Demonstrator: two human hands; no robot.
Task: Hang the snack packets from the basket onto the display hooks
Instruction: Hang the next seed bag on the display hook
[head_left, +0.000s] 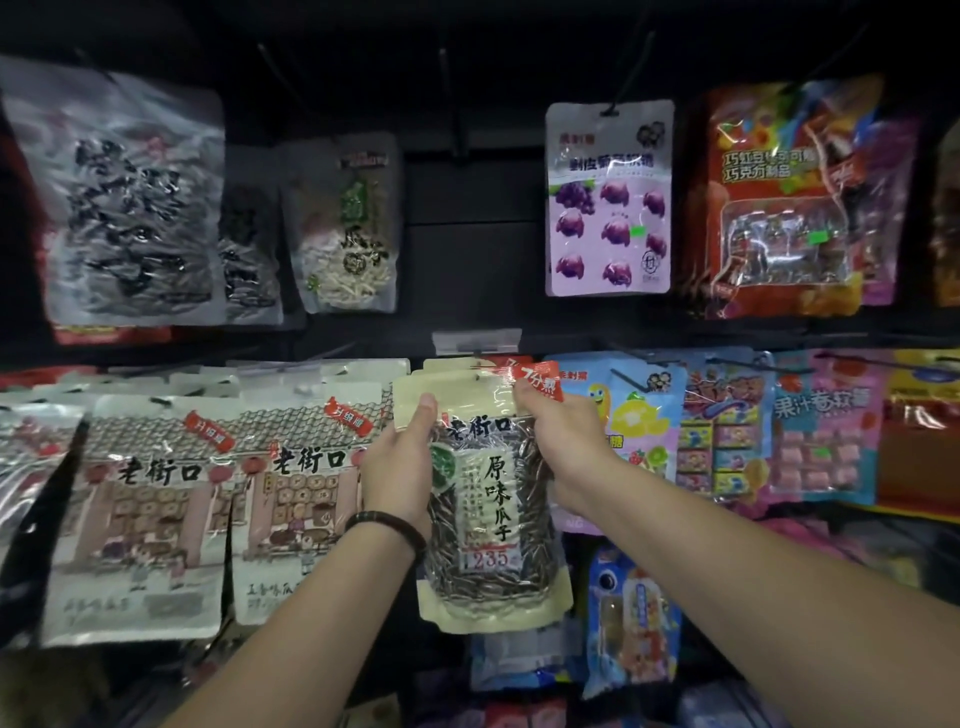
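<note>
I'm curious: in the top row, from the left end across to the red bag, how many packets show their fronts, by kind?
Clear bags of dark seeds: 2
Green-label bag of pale strips: 1
Purple grape sweets bag: 1
Red bag: 1
Total: 5

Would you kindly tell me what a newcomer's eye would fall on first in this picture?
First comes the sunflower seed packet at the centre, gripped by the left hand on its left edge and the right hand at its top right corner. Next, the pale purple sweets packet hanging at upper right stands out against the dark back panel.
</note>
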